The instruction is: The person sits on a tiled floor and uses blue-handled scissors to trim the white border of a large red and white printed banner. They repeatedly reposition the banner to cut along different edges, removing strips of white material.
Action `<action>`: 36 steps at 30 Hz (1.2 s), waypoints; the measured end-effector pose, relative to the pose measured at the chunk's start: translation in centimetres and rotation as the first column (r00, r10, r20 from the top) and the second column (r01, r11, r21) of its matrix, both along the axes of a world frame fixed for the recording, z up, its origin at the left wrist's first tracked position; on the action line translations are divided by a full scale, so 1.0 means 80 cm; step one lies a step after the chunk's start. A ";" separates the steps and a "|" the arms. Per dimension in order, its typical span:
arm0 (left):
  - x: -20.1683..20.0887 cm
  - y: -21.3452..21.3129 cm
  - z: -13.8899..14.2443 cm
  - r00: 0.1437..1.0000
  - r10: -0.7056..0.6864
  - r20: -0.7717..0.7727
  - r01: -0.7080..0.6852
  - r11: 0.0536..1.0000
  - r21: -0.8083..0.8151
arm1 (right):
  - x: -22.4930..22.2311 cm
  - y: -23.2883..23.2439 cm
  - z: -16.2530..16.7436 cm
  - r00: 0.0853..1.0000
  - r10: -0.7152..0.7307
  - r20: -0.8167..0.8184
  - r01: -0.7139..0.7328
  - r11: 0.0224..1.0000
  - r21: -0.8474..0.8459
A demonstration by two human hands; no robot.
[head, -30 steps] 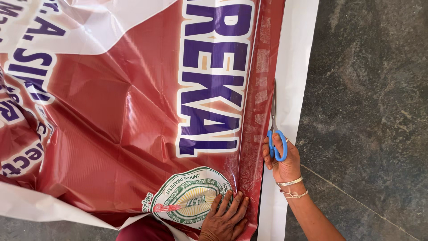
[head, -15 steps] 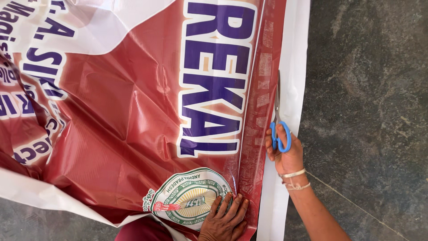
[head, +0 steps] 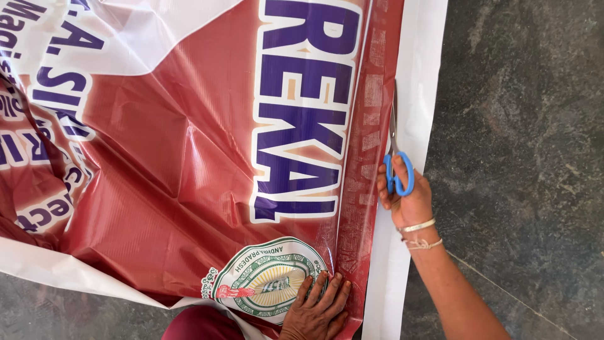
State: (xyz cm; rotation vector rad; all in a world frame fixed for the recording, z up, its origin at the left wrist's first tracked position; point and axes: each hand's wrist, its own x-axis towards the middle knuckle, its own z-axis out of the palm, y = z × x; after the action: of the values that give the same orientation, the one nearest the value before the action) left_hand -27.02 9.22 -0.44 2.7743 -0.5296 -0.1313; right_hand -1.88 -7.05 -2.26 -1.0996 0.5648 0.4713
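- Scissors (head: 396,151) with blue handle loops and slim metal blades lie with their long axis running up the picture, tips pointing away from us and handles toward us, almost parallel to the banner's edge.
- We see the blades set along the line where the red banner (head: 189,189) meets its white margin strip (head: 418,75); whether the blades are parted or closed we cannot tell, since they show as one thin line.
- Our right hand (head: 408,200) is curled closed around the blue loops, fingers threaded through them, with thin bangles and a thread at the wrist just behind.
- Our left hand (head: 318,310) lies flat, fingers spread fairly wide, palm down on the banner beside a round green and white emblem (head: 264,280); it grips nothing and only presses the sheet.
- Relative to the banner, the scissors sit at its right edge, about halfway up; the right hand is directly behind them on the same edge, and the left hand is at the banner's near end, well apart from the scissors and lower left of them.
- Large purple letters outlined in white run along the banner just left of the scissors.
- We see the banner spread, creased, over a dark mottled stone floor (head: 528,157), which shows to the right of the white margin.
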 end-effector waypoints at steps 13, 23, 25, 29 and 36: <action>-0.002 -0.004 -0.002 1.000 0.007 -0.013 -0.007 1.000 -0.004 | 0.016 0.004 0.009 0.999 -0.028 0.033 0.030 0.998 -0.050; -0.001 -0.002 -0.002 1.000 -0.001 -0.023 0.000 1.000 -0.019 | 0.023 0.009 0.011 1.000 -0.017 0.014 0.018 0.996 -0.084; -0.001 -0.001 -0.001 1.000 -0.001 -0.030 0.001 1.000 -0.015 | 0.025 0.010 0.010 1.000 -0.012 0.008 0.013 0.995 -0.095; 0.001 -0.001 -0.001 1.000 0.010 -0.025 -0.010 1.000 -0.023 | 0.032 0.008 0.003 1.000 -0.022 0.006 0.022 0.991 -0.131; 0.005 0.000 -0.001 1.000 0.016 0.001 -0.016 0.999 -0.039 | 0.038 0.001 -0.012 0.931 -0.057 0.361 0.150 0.960 -0.237</action>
State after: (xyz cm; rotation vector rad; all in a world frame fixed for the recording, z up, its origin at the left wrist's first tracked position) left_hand -26.62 9.24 -0.54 2.7406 -0.5046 -0.1150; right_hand 1.14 -6.96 -3.18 -1.3625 0.3717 0.0999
